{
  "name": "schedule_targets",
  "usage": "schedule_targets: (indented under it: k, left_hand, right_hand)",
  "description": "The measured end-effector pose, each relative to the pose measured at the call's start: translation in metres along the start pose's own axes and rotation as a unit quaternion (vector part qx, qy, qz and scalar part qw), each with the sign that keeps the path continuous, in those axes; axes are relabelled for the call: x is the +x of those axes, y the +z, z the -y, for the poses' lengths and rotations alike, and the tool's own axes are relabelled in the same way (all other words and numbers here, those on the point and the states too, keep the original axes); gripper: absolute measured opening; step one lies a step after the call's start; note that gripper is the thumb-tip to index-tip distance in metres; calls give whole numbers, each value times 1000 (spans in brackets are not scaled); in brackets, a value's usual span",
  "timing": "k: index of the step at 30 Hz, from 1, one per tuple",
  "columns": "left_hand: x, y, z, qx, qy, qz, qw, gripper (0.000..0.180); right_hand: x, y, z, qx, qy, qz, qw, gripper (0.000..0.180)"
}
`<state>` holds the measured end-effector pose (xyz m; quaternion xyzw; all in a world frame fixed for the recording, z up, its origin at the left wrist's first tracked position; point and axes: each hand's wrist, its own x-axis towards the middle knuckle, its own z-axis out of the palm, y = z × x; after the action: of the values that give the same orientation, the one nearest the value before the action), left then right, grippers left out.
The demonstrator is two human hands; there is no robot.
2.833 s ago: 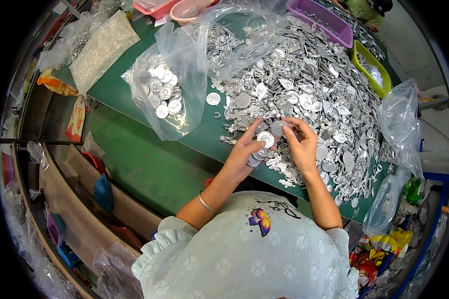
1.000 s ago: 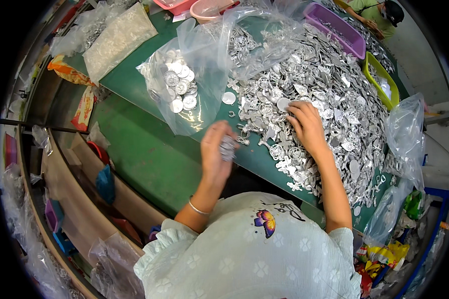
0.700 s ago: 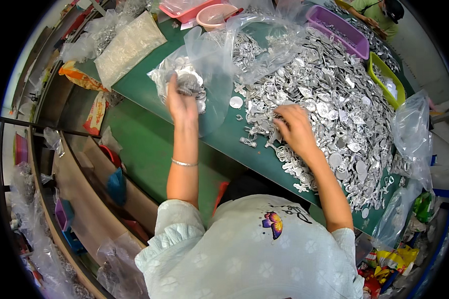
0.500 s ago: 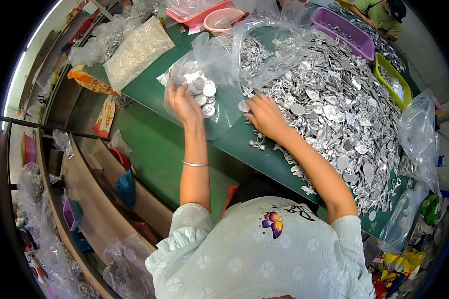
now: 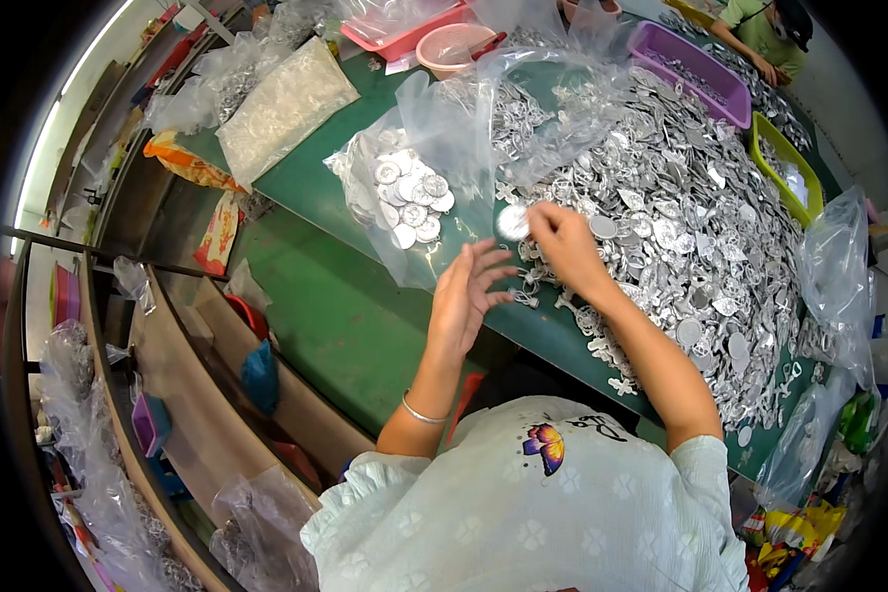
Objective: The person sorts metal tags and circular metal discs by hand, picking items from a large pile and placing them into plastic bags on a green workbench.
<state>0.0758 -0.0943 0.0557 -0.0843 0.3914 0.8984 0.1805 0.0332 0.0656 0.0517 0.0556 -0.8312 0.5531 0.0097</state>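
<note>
A green-topped counter with a smooth, slightly glossy surface runs diagonally across the room, above a worn green floor. Brown shelving curves along the lower left, its edges bent by the lens. At the upper right, a person in a green shirt is by the far end of the counter.

A broad heap of silvery metal pieces covers much of the counter's right side: flat discs, leaf-like shapes, openwork loops and small crosses, some dull grey, others bright. Along its far edge sit a purple plastic basin and a yellow-green one. A pink bowl and a flat, cloudy plastic pack lie farther left.

The right hand pinches a pale round disc at its fingertips, beside the heap's left edge; motion blur hides its surface detail. The left hand is open and holds nothing, its fingers loosely spread near the counter's front edge. Just beyond it, a clear, crinkled plastic bag holds overlapping round medallions, several with patterned faces.
</note>
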Motion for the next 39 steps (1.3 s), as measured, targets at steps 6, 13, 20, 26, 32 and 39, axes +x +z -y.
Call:
schedule_targets:
  k: [6, 13, 20, 26, 32, 39]
  left_hand:
    - [47, -52, -10, -159, 22, -34, 987, 21]
    - [91, -33, -48, 265, 364, -224, 864, 46]
    - [50, 96, 58, 486, 533, 100, 685, 25]
    - [111, 152, 92, 17, -116, 110, 987, 33]
    - [126, 156, 106, -58, -249, 127, 958, 40]
    - [135, 169, 109, -89, -216, 176, 956, 42]
  right_hand:
    - [-17, -5, 1, -83, -192, -53, 976, 13]
    - [-48, -117, -20, -173, -65, -97, 978, 11]
    - [-5, -186, -68, -312, -59, -254, 913, 16]
    - [15, -192, -75, -327, -157, -286, 887, 10]
    - [-42, -201, -50, -277, -237, -133, 922, 10]
    - [25, -245, -115, -407, -135, -281, 859, 18]
